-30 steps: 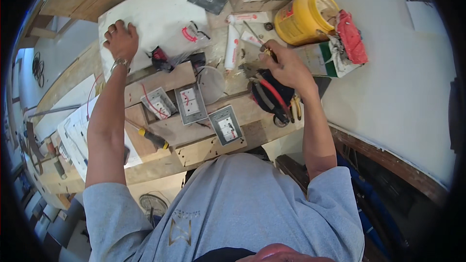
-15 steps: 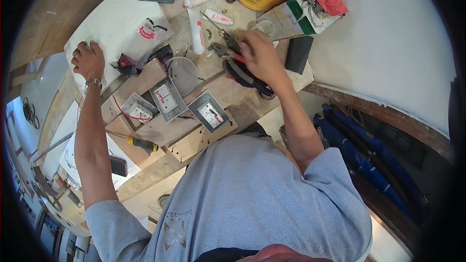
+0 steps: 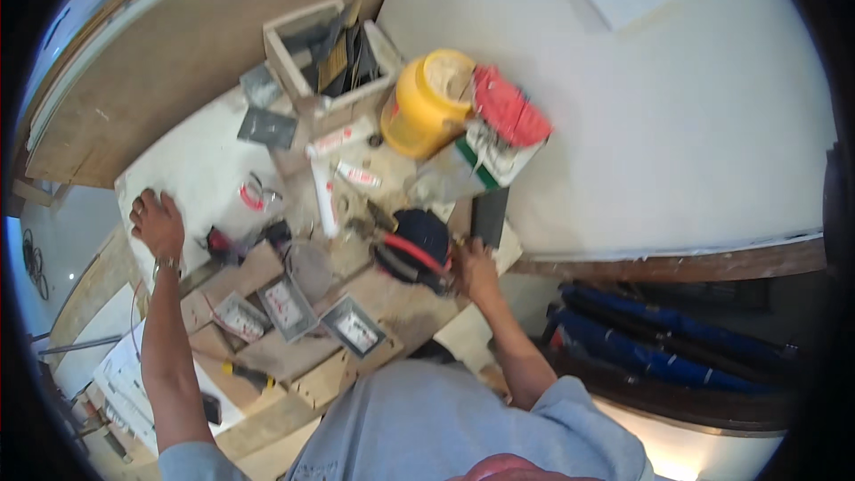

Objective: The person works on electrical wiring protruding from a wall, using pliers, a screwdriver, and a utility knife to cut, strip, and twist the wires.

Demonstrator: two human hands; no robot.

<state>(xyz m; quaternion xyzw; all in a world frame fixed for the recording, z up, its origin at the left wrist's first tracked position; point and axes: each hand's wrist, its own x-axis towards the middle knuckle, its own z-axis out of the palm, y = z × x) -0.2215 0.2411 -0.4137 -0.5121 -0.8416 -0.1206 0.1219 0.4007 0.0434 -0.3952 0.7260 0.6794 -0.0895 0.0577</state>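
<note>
My left hand (image 3: pixel 158 224) lies on the left part of a white board (image 3: pixel 200 183), fingers apart, holding nothing. My right hand (image 3: pixel 475 269) is closed at the right edge of a dark blue, rounded pouch-like thing (image 3: pixel 422 233); blur hides its exact kind. Red-handled pliers (image 3: pixel 415 252) lie against it, jaws toward the white tubes. Left of it are a clear round lid (image 3: pixel 309 269) and a clear plastic bag (image 3: pixel 258 194). Nearer me sit several grey electrical boxes with white sockets, one of them a box (image 3: pixel 354 325) at the right.
Behind stand a yellow bucket (image 3: pixel 410 116), a wooden box (image 3: pixel 307 80) of sanding sheets and a carton with a red cloth (image 3: pixel 512 109) on top. A yellow-black screwdriver (image 3: pixel 249 376) lies front left. Blue rolled bundles (image 3: pixel 623 330) are below the table's right side.
The view has tipped toward the back wall. My right hand has moved from the pliers to the right edge of the dark blue thing, which now stands more upright. My left hand stays on the board.
</note>
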